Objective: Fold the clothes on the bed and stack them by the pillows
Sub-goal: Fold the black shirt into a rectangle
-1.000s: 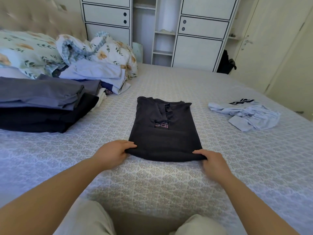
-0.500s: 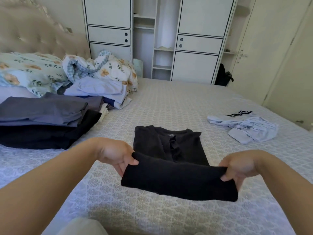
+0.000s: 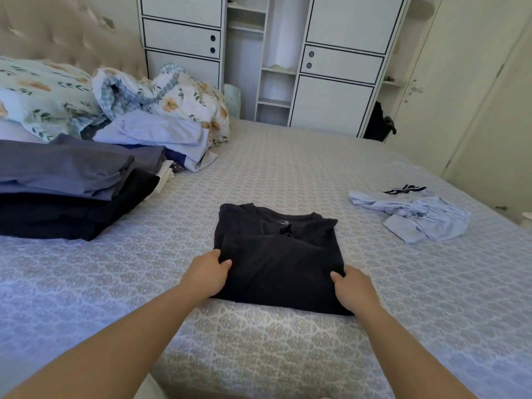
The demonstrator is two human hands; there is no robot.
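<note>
A black shirt lies folded in half on the patterned bedspread in front of me, collar at the far end. My left hand grips its left edge, fingers curled round the cloth. My right hand grips the right edge the same way. A stack of folded dark and grey clothes sits at the left by the floral pillows. An unfolded light blue garment lies crumpled at the right.
Folded pale blue clothes and a bunched floral duvet lie beyond the dark stack. White wardrobes stand past the bed's far edge. A door is at the right.
My hands lifted the shirt's near hem, carried it toward the collar and laid it down, so the shirt is now half as long. Both hands now hold its sides.
</note>
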